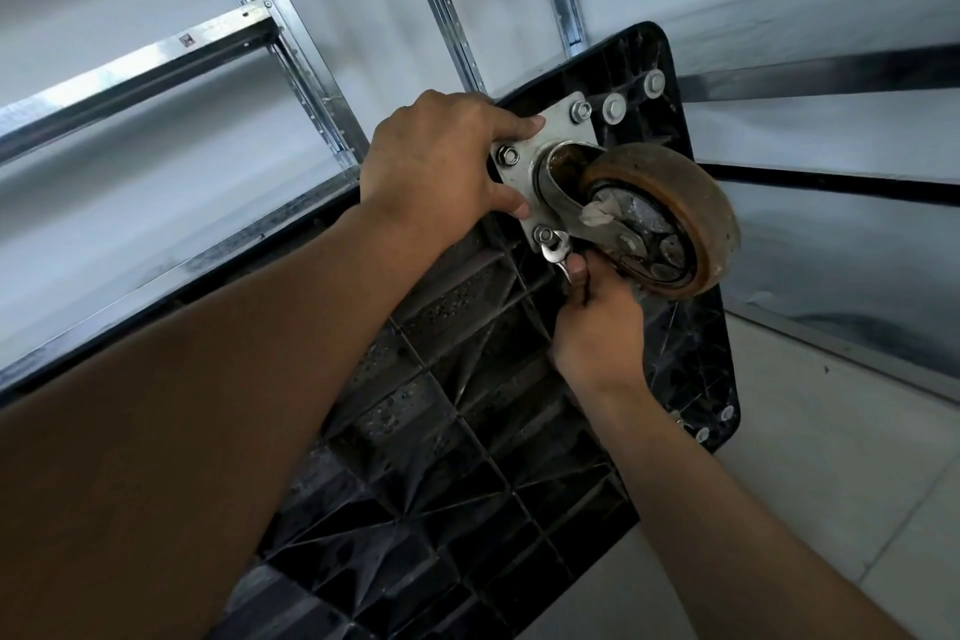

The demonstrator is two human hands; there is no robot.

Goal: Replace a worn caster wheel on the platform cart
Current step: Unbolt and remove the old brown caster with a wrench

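Note:
The black platform cart point(457, 431) stands tipped on edge, its ribbed underside facing me. A worn brown caster wheel point(691, 203) hangs on a steel mounting plate point(561, 130) bolted near the cart's upper corner. My left hand point(441, 161) presses on the plate's left side, index finger and thumb stretched across it. My right hand point(597, 327) grips a small silver wrench point(555, 250) whose head sits on the plate's lower nut point(544, 234). Nuts at the upper right point(581, 109) and the left point(508, 154) of the plate are in view.
Metal shelving uprights and rails point(249, 21) stand against the pale wall behind the cart. Two more bolts point(614, 107) sit in the cart's top corner. A light tiled floor point(831, 483) lies at the lower right, with a dark baseboard strip along the wall.

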